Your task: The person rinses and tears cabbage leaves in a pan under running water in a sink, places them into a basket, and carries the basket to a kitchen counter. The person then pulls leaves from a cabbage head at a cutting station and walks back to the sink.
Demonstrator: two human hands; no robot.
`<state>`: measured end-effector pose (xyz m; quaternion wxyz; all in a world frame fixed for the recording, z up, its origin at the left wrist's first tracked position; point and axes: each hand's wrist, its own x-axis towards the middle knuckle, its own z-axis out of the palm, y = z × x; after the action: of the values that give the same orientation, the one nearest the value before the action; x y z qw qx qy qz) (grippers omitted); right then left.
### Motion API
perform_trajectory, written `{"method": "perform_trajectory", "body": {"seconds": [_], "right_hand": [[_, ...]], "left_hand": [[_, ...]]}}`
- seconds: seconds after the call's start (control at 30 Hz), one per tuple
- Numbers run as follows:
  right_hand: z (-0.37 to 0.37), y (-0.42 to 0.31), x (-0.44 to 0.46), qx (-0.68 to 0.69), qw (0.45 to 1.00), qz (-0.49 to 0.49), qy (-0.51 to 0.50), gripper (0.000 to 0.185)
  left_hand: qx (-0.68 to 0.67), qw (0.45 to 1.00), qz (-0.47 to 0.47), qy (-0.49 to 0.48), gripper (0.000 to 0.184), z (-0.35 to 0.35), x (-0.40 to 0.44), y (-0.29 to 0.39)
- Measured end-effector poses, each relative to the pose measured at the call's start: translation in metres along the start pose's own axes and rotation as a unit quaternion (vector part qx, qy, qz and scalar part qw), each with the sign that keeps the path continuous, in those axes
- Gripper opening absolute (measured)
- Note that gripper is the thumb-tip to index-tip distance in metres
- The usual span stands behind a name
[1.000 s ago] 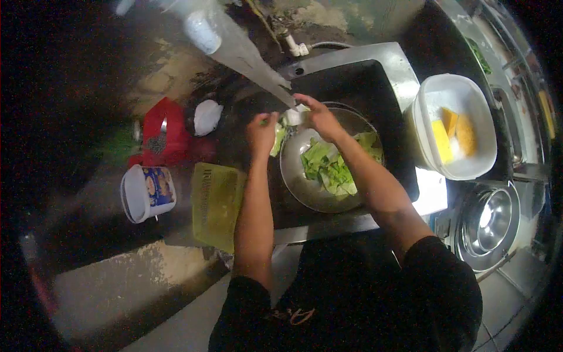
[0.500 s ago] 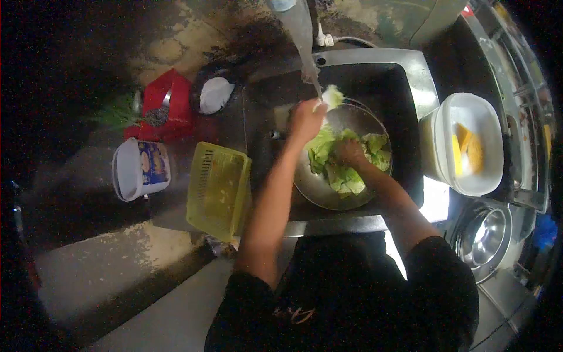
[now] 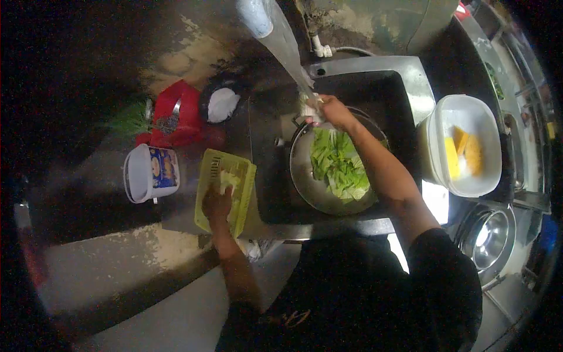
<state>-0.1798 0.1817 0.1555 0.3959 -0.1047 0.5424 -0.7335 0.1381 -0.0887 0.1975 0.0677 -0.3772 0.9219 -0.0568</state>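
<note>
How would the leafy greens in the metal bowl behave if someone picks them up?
The leafy greens would probably bend and flop, since the leaves look thin. A handful may shed pieces, because they lie loosely overlapped in the metal bowl. They might be slippery, being in the sink, though wetness is unclear.
</note>
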Motion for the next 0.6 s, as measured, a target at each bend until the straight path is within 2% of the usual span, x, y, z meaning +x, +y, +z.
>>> {"method": "perform_trajectory", "body": {"seconds": [0.03,0.1,0.13,0.17,0.2,0.23,0.3,0.33,0.4,0.43,0.5,0.53,0.6], "right_hand": [[-0.003,-0.001,-0.001,0.024,1.0,0.009,-0.007,0.03],[-0.011,0.005,-0.004,0.072,0.997,0.031,-0.023,0.035],[-0.014,0.012,-0.005,-0.014,1.0,-0.004,0.0,0.037],[-0.017,0.022,-0.008,-0.099,0.994,-0.04,0.024,0.04],[-0.018,0.027,-0.012,-0.184,0.979,-0.076,0.048,0.042],[-0.011,0.021,-0.027,-0.18,0.978,-0.101,0.018,0.042],[0.01,0.007,-0.063,-0.171,0.974,-0.144,-0.045,0.041],[-0.006,0.021,-0.052,-0.23,0.95,-0.208,-0.045,0.041],[-0.03,0.009,-0.075,-0.181,0.964,-0.189,0.051,0.038],[-0.041,0.004,-0.085,-0.156,0.966,-0.181,0.1,0.037],[-0.071,0.031,-0.09,-0.211,0.964,-0.11,0.12,0.038],[-0.085,0.053,-0.088,-0.237,0.959,-0.075,0.133,0.039],[-0.106,0.124,-0.07,-0.438,0.885,-0.055,0.15,0.041]], "left_hand": [[-0.065,0.998,-0.002,0.005,0.052,-0.048,-0.009,0.037],[-0.214,0.974,0.038,0.06,0.053,-0.073,-0.011,0.102],[-0.295,0.946,0.081,0.11,0.053,-0.058,-0.006,0.127],[-0.403,0.911,0.084,-0.011,0.057,-0.076,-0.008,0.167],[-0.599,0.792,0.098,-0.061,0.058,-0.059,-0.003,0.201],[-0.689,0.697,0.065,-0.188,0.059,-0.044,0.011,0.229],[-0.725,0.636,0.056,-0.258,0.057,-0.032,0.033,0.279],[-0.738,0.613,0.079,-0.271,0.056,-0.024,0.042,0.294],[-0.759,0.566,0.127,-0.295,0.055,0.002,0.059,0.318],[-0.715,0.672,0.019,-0.193,0.051,0.035,0.071,0.34],[-0.516,0.847,0.109,-0.066,0.047,0.004,0.059,0.346],[-0.533,0.838,0.093,-0.064,0.045,-0.001,0.057,0.347],[-0.565,0.821,0.067,-0.058,0.042,-0.009,0.064,0.347]]}}
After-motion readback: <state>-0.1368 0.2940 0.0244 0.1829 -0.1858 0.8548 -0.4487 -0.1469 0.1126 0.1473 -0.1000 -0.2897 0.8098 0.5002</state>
